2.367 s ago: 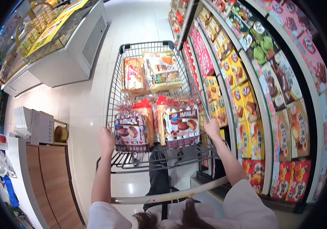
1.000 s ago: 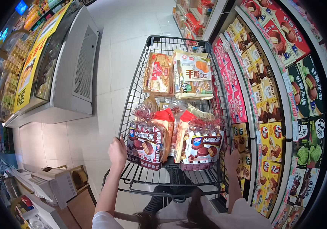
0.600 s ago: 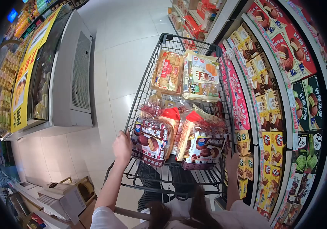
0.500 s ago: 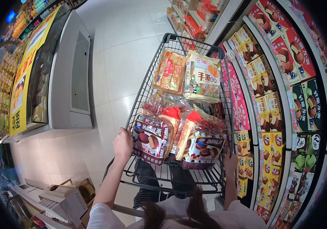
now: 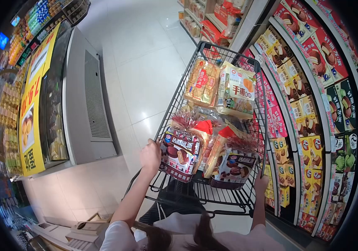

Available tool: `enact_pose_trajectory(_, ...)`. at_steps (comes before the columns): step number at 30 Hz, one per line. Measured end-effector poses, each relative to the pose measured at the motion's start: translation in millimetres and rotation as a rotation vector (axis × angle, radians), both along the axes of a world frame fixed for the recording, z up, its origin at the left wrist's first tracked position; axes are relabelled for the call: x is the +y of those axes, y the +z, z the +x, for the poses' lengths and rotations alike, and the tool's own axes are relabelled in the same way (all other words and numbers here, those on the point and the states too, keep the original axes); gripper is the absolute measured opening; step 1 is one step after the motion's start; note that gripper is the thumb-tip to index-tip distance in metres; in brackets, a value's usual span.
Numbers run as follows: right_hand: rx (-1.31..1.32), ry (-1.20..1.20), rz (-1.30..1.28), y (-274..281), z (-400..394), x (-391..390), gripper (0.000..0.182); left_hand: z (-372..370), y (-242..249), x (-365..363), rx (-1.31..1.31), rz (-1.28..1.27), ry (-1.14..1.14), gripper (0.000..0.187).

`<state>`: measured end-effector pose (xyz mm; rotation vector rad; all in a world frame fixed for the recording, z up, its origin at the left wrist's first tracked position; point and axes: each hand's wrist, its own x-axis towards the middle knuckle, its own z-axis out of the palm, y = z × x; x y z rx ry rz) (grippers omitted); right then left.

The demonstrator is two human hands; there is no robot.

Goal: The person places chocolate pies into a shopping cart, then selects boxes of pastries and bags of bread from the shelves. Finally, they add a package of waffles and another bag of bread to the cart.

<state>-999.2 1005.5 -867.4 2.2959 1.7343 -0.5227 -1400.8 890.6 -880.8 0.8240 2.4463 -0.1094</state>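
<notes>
Two hands: on cart [image 5: 175,104]
left hand [image 5: 150,155]: gripping cart's left rim
right hand [image 5: 261,184]: gripping right rim
load: snack bags [image 5: 182,149]

hands [image 5: 150,155] gripping shopping cart [image 5: 175,104], snack shelves [image 5: 308,104]

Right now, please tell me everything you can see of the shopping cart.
The shopping cart is dark wire mesh, standing on the pale tiled floor close beside the snack shelves. It holds bread bags at the far end and cake packs nearer. The left hand grips its near left edge; the right hand holds the near right edge.
</notes>
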Motion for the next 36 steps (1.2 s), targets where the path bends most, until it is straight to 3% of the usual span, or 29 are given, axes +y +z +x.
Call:
enact_pose_trajectory(1,0.0,0.018,0.007,16,9,-25,0.05,11,23,-27,-0.013,-0.027,0.012,0.028)
enact_pose_trajectory(3,-0.014,0.002,0.076,13,-3,-32,0.05,-3,14,-20,-0.007,-0.016,-0.023,0.028)
enact_pose_trajectory(15,-0.155,-0.177,-0.064,24,-40,-87,0.044,-59,4,-21,-0.091,0.006,-0.15,0.029)
enact_pose_trajectory(21,-0.138,-0.274,-0.013,26,-89,-86,0.042,-104,-18,14,-0.116,0.034,-0.234,0.03)
enact_pose_trajectory(30,-0.185,-0.248,0.032,51,-119,-145,0.039,-126,-15,-17,-0.127,0.056,-0.281,0.035)
enact_pose_trajectory(33,-0.129,-0.399,-0.005,53,-139,-158,0.039,-143,-15,-14,-0.116,0.077,-0.329,0.036)
enact_pose_trajectory(36,-0.156,-0.379,0.046,64,-147,-184,0.037,-145,-12,-29,-0.122,0.085,-0.356,0.037)
